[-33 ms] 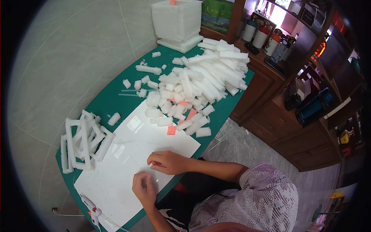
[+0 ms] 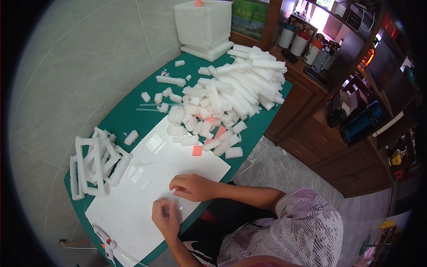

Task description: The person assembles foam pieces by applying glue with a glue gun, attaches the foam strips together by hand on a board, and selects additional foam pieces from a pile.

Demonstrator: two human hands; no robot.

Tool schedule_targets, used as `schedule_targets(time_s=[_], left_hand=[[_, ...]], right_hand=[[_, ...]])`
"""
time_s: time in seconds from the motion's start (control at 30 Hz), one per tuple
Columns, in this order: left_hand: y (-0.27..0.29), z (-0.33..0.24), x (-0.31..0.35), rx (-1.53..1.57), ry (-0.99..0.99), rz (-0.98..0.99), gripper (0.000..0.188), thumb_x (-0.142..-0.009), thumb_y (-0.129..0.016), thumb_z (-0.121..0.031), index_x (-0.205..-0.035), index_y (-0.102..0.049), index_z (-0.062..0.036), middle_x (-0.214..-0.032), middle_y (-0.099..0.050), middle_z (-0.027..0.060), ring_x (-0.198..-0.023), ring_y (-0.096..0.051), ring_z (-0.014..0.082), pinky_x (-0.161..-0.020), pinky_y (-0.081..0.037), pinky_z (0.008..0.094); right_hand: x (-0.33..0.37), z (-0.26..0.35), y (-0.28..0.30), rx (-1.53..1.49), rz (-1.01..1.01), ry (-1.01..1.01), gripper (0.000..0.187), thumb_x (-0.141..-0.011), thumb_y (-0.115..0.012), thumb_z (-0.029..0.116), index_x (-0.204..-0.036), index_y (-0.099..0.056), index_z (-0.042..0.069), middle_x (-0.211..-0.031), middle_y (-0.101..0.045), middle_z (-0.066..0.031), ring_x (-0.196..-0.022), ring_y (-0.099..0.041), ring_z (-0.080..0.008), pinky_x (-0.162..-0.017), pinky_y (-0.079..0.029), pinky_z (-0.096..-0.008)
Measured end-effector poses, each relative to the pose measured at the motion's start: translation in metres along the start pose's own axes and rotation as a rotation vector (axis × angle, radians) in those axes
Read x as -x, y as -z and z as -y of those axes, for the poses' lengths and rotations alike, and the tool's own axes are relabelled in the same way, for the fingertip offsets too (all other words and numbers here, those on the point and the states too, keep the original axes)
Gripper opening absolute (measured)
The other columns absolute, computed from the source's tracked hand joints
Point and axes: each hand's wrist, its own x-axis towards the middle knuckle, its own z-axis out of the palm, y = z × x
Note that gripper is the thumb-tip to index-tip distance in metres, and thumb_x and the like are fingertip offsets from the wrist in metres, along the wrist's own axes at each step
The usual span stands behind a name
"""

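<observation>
My left hand (image 2: pixel 166 220) rests over the near part of a white board (image 2: pixel 147 178), its fingers curled in toward the thumb. Just beyond and to the right, my right hand (image 2: pixel 192 187) lies low over the same board with bent fingers. The two hands are close together but apart. Whatever either one holds, if anything, is hidden or too small to make out. Left of the board lies a pile of white foam frames (image 2: pixel 95 160). A glue gun (image 2: pixel 106 240) with a white cord sits at the board's near left corner.
A heap of white foam strips (image 2: pixel 249 80) and short foam blocks (image 2: pixel 191 107) covers the far end of the green table (image 2: pixel 129 107). Pink pieces (image 2: pixel 196 151) lie among them. Behind stands a square white foam box (image 2: pixel 203 26). A wooden cabinet (image 2: pixel 307 102) is at the right.
</observation>
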Motion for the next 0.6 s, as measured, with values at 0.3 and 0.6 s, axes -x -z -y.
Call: schedule_targets(time_s=[0.3, 0.6], left_hand=[[-0.0033, 0.0002, 0.0008, 0.109, 0.08, -0.012, 0.009, -0.085, -0.071, 0.001, -0.089, -0.063, 0.0011, -0.089, -0.069, 0.0087, -0.073, -0.06, 0.0136, -0.069, -0.049, 0.0263], [-0.0022, 0.0043, 0.0013, 0.064, 0.073, -0.047, 0.014, -0.085, -0.073, 0.001, -0.093, -0.061, 0.0006, -0.082, -0.066, 0.0061, -0.073, -0.061, 0.0122, -0.068, -0.049, 0.0249]], right_hand=[[-0.0001, 0.0011, 0.001, -0.003, 0.024, -0.014, 0.012, -0.09, -0.064, 0.009, -0.101, -0.061, 0.004, -0.087, -0.062, -0.01, -0.074, -0.061, -0.026, -0.07, -0.049, -0.0361], [-0.0015, 0.0019, 0.0017, 0.014, 0.024, -0.009, 0.011, -0.09, -0.064, 0.009, -0.1, -0.061, 0.004, -0.086, -0.061, -0.0099, -0.074, -0.061, -0.0259, -0.07, -0.049, -0.0368]])
